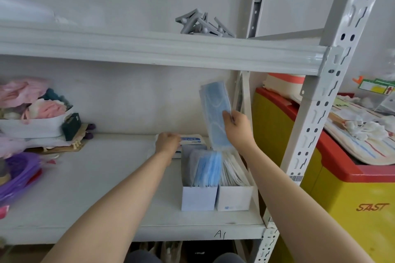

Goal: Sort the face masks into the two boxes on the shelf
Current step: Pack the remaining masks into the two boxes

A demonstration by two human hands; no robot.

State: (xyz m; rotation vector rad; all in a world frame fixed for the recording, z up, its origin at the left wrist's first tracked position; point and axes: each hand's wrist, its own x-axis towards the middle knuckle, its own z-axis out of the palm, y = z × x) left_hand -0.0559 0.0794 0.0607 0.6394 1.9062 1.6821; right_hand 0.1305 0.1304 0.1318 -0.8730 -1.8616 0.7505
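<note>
- Right hand [237, 127] pinches a blue mask [215, 113] by its right edge, above the boxes; long axis near upright, top tilted slightly left.
- Left hand [167, 142] closed on a white packet [193, 139] at the shelf's [96, 188] rear, behind the left box [197, 197].
- Left box holds blue masks, right box [234, 197] white ones; boxes touch, w/ open tops.

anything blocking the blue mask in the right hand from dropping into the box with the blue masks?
Nothing visible. The right hand holds the blue mask upright above the two boxes; the left box, with blue masks, is open-topped just below. The left hand is behind the boxes, out of the path.
</note>
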